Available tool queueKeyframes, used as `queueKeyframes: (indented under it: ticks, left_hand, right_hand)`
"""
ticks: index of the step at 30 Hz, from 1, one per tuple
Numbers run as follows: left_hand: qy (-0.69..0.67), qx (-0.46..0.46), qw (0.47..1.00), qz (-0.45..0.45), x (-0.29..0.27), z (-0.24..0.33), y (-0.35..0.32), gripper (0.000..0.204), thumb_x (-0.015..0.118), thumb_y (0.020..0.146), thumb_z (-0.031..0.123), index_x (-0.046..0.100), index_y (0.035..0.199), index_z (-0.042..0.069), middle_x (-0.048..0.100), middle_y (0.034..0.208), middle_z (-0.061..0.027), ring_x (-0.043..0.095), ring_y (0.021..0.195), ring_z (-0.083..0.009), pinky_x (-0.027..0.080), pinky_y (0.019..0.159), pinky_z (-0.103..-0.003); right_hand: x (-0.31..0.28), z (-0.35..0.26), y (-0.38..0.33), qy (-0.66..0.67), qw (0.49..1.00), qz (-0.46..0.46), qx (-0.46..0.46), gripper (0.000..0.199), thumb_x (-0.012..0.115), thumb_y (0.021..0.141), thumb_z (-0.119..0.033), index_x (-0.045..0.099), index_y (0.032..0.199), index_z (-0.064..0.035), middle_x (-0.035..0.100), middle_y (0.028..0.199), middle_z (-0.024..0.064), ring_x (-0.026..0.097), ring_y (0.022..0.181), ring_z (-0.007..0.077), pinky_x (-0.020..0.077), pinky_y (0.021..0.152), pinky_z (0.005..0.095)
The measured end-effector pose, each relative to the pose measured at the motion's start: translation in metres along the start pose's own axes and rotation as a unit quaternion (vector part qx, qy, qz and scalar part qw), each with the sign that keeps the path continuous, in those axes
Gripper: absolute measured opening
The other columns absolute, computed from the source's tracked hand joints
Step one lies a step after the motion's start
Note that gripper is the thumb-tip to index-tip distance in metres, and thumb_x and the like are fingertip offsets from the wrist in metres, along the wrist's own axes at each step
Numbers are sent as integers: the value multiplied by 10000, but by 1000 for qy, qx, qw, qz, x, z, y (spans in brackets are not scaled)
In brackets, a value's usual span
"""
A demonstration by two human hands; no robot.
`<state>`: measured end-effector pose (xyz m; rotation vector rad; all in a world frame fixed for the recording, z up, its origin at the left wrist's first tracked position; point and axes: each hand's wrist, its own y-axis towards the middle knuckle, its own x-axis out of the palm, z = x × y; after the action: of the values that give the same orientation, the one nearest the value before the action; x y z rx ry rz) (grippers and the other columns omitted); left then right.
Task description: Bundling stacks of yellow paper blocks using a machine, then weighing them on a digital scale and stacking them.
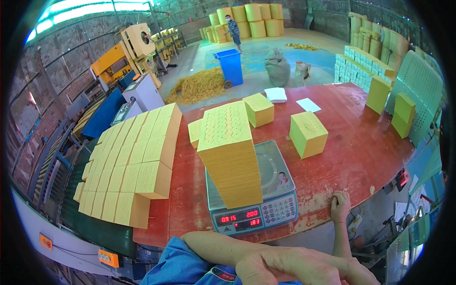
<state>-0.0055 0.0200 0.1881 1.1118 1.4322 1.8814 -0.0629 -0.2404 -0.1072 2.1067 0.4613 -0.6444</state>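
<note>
A tall stack of yellow paper sheets with a stamped pattern stands on a digital scale with a lit red display. Across my body reaches my left hand, large and close at the lower edge, fingers stretched to the right and partly cut off, with nothing seen in it. My right hand rests at the near edge of the red table, fingers curled in and nothing visible in them. A yellow paper block lies right of the scale; another block sits behind the tall stack.
Rows of yellow paper stacks fill the left side. White sheets lie at the table's far edge. Two upright yellow blocks stand at the right. Beyond are a blue wheeled bin, a straw-coloured heap and a person.
</note>
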Motion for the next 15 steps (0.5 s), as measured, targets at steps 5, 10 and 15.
queueKeyframes:
  ticks: [5, 10, 15]
  left_hand:
    - [-62, 169, 980, 81, 22, -34, -2, 757, 474, 952, 633, 621, 1175, -75, 416, 1327, -446, 439, 1271, -546, 333, 1024, -640]
    - [114, -35, 985, -122, -27, 23, 0, 755, 492, 942, 634, 608, 1219, -59, 362, 1377, -456, 431, 1305, -509, 291, 1056, -665]
    - [735, -221, 641, 4, -54, 188, 88, 686, 538, 939, 284, 266, 1528, 62, 582, 1106, -188, 562, 1073, -281, 434, 919, -421]
  right_hand:
    - [0, 2, -1, -2, 1000, 0, 3, 82, 611, 782, 26, 650, 845, -8, 668, 948, 132, 616, 948, 318, 496, 860, 393]
    - [8, -3, 2, 14, 1000, -10, -5, 75, 609, 778, 27, 646, 837, -1, 668, 945, 136, 615, 942, 323, 495, 859, 397]
    - [-2, 9, -3, -17, 1000, -1, 4, 89, 604, 776, 30, 644, 849, -3, 662, 940, 136, 609, 950, 328, 487, 870, 401]
